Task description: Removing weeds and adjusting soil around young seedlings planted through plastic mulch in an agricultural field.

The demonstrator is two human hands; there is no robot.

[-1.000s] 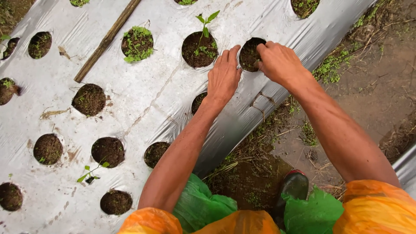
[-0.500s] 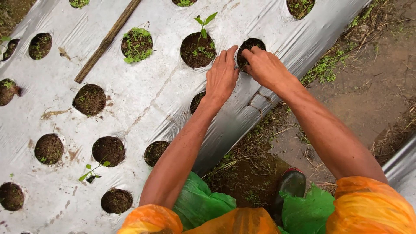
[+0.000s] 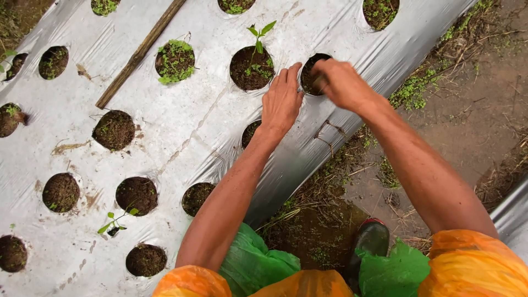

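My left hand (image 3: 281,100) lies flat, fingers together, on the silver plastic mulch sheet (image 3: 192,110) beside a round planting hole (image 3: 312,74) filled with dark soil. My right hand (image 3: 340,82) is curled over the right side of that same hole, fingers bent into the soil. Whether it pinches anything is hidden. Just left of my left hand, another hole (image 3: 251,67) holds a small green seedling (image 3: 258,33) and weeds.
Many soil-filled holes dot the sheet, some weedy (image 3: 175,60), one with a small seedling (image 3: 114,221). A wooden stick (image 3: 140,52) lies diagonally at the upper left. A muddy furrow (image 3: 440,121) runs along the right, with my dark boot (image 3: 369,241) in it.
My right hand has slid left and down across the hole toward my left hand, covering more of the soil. My left hand has stayed flat in place.
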